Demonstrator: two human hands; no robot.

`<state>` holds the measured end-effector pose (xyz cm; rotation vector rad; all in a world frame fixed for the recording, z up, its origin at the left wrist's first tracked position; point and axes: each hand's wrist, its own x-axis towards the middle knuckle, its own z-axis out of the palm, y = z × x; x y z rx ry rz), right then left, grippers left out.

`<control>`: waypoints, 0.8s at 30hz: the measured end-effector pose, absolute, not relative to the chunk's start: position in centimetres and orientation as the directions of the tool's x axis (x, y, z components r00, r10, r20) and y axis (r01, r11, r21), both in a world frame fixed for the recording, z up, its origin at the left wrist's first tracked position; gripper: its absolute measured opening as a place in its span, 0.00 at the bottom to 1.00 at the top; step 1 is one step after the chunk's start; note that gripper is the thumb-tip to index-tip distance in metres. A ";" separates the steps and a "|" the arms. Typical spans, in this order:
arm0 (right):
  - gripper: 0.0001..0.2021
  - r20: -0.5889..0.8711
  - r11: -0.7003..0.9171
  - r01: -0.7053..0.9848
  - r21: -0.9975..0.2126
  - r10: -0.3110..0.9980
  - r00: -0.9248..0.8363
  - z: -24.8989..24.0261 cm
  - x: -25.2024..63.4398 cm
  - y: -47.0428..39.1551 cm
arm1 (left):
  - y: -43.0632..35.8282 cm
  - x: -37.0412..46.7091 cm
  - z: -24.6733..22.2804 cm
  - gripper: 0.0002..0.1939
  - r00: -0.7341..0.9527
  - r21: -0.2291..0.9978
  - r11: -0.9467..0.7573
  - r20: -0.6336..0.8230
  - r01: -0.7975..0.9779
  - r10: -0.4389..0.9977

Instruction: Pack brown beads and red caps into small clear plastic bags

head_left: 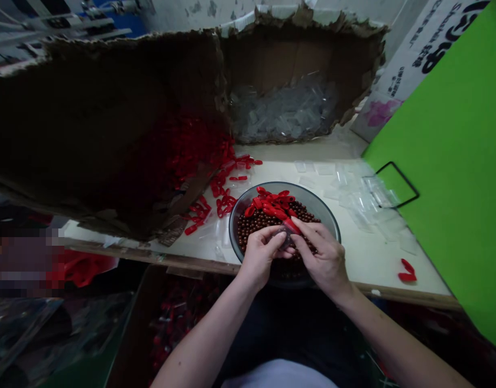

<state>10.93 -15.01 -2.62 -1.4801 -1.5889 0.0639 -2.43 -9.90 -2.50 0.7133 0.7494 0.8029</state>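
My left hand [259,253] pinches a small clear plastic container [287,235] above the bowl. Closed on a red plastic cap [292,225] is my right hand [324,257], its fingertips close to the container. Whether the cap and container are joined, I cannot tell. Beneath both hands stands a round grey bowl [336,223] filled with brown beads [252,230]. A heap of red caps [268,200] lies on the beads at the bowl's far side. My hands hide part of the beads.
A torn cardboard box [264,51] at the back holds red caps [187,145] and clear containers [284,113]. Loose clear containers [365,199] lie right of the bowl, near two red caps [407,272]. A green panel [454,161] borders the white table [377,258].
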 end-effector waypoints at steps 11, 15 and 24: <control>0.15 0.315 0.201 0.458 -0.866 0.930 0.188 -1.3 12.4 -15.0 | -9.1 -3.9 -1.8 0.18 0.576 0.790 0.513 -0.259 -0.336 0.776; 0.13 0.184 0.131 0.181 -0.975 0.929 0.322 -0.8 13.0 -14.2 | -9.0 -4.3 -1.7 0.18 0.678 0.649 0.660 -0.292 -0.378 0.674; 0.19 -0.241 -0.224 -0.299 -0.927 0.970 0.019 0.4 13.0 -10.2 | -9.5 -4.1 -1.7 0.13 0.762 0.494 0.785 -0.318 -0.374 0.563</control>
